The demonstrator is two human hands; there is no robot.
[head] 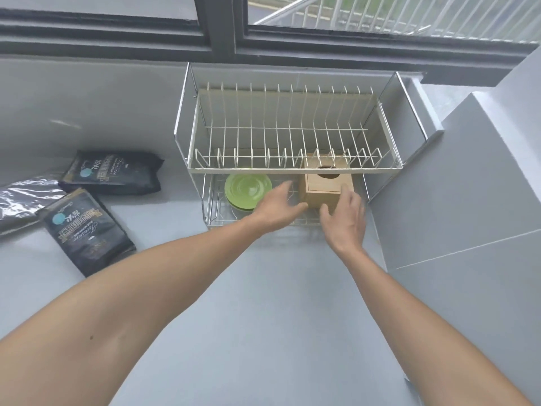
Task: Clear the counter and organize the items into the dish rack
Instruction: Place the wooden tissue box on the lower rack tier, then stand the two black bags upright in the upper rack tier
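Grey table (pixel 263 303), far edge: both hands' fingers (pixel 348 197) spread loosely beside wooden box (pixel 322 191) in dish rack (pixel 292 169), holding nothing; could nudge green plates (pixel 246 190).

Dish rack (pixel 292 171): white-coated wire, chromed frame. Tissue box (pixel 323 190): matt wood. Plates (pixel 247 190): glossy green. Pouches (pixel 112 172): black, slightly glossy. Tabletop (pixel 263 303): smooth grey.

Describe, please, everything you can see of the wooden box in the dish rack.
The wooden box is a light, bamboo-looking cube with an oval hole in its top and a thin seam near the top's front edge. It stands upright on the right side of the dish rack's lower shelf, partly under the upper tier, to the right of the green plates. The right hand touches its front right corner; the left hand reaches its lower left edge.
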